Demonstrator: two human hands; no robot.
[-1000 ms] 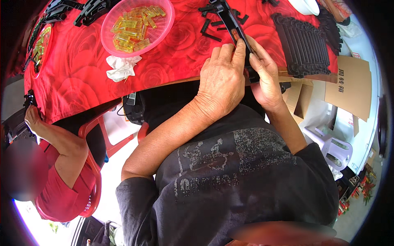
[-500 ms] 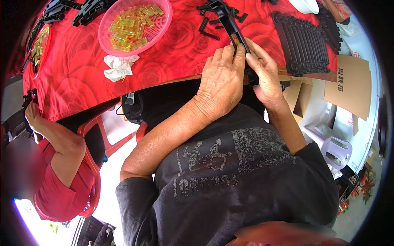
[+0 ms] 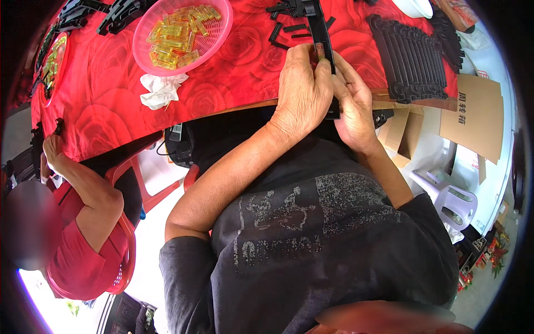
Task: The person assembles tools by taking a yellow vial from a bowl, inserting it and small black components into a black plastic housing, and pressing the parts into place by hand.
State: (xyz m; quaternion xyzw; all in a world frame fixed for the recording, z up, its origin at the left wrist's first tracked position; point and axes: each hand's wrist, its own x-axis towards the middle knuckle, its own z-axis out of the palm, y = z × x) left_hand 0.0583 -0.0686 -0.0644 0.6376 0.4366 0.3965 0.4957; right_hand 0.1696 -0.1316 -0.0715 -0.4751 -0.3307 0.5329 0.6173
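Observation:
A long, narrow black plastic bar, which looks like a spirit level body, is held over the table's front edge, its far end pointing away from me. My left hand closes on its left side, thumb pressed near a small reddish-yellow insert in the bar's slot. From the other side, my right hand grips the bar's lower part with bent fingers. Small black plastic pieces lie loose just left of the bar. A pink basket holds many yellow see-through vials farther left.
A red rose-patterned cloth covers the table. Black bars lie in a row on the right, near a white bowl. Crumpled tissue lies near the front edge. A co-worker sits at left; cardboard boxes stand at right.
The bar has turned to point more straight away from me, and my left hand has shifted slightly with it. The co-worker's hand at the left has moved a little.

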